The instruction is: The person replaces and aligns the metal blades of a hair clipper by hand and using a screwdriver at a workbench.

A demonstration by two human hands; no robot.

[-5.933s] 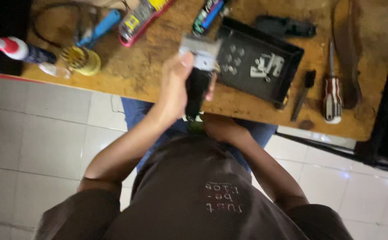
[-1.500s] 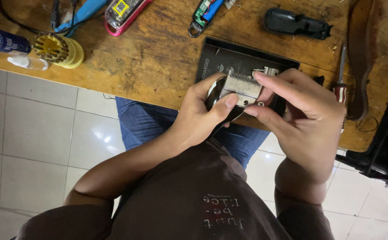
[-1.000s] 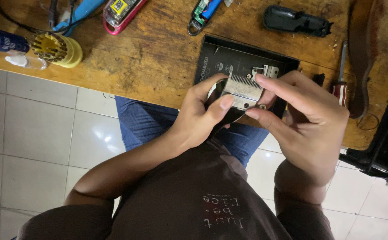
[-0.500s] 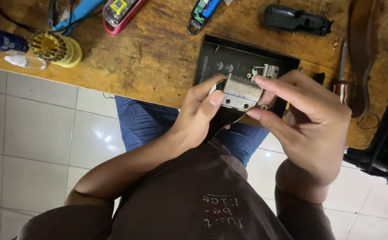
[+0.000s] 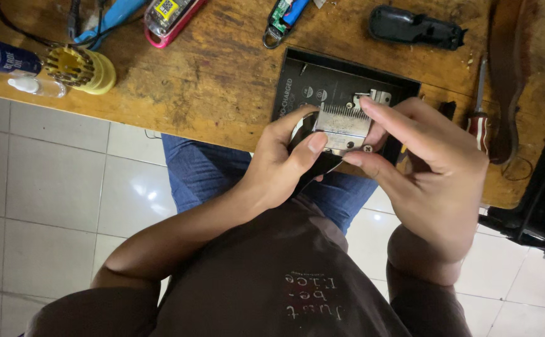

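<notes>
Change: since half a second ago, almost nothing has moved; both hands keep their grip.
Head view, left hand (image 5: pixel 278 165): wrapped around the dark clipper body (image 5: pixel 313 171), thumb on the blade.
Right hand (image 5: pixel 428 162): fingers pinching the toothed metal blade (image 5: pixel 342 122).
Place: held just above the black tray (image 5: pixel 303 78) at the wooden bench (image 5: pixel 222 81) edge.

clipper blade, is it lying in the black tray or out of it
Out: both hands, left hand and right hand, hold the clipper blade above the black tray.
</notes>
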